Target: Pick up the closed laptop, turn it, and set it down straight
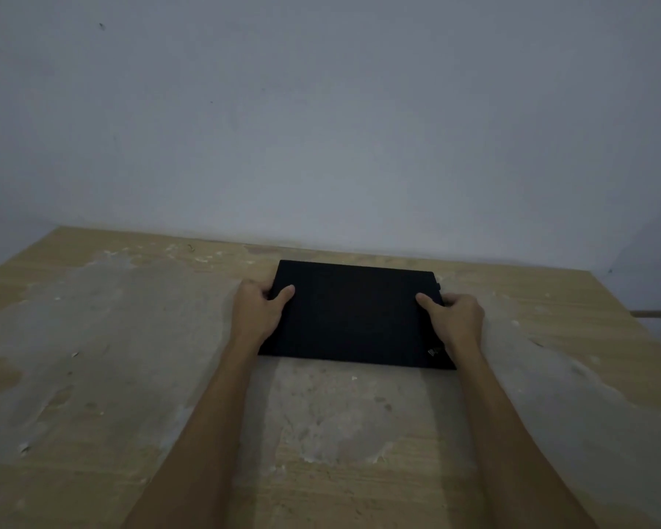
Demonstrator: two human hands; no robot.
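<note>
A closed black laptop lies flat near the far edge of the worn wooden table, its long sides almost parallel to the wall, with a small logo at its near right corner. My left hand grips its left edge, thumb on top of the lid. My right hand grips the right edge the same way. Both forearms reach in from the bottom of the view. I cannot tell whether the laptop rests on the table or is slightly lifted.
A plain grey wall rises directly behind the table's far edge. The tabletop is scuffed, with pale patches of worn surface. The table's right edge runs diagonally at the far right.
</note>
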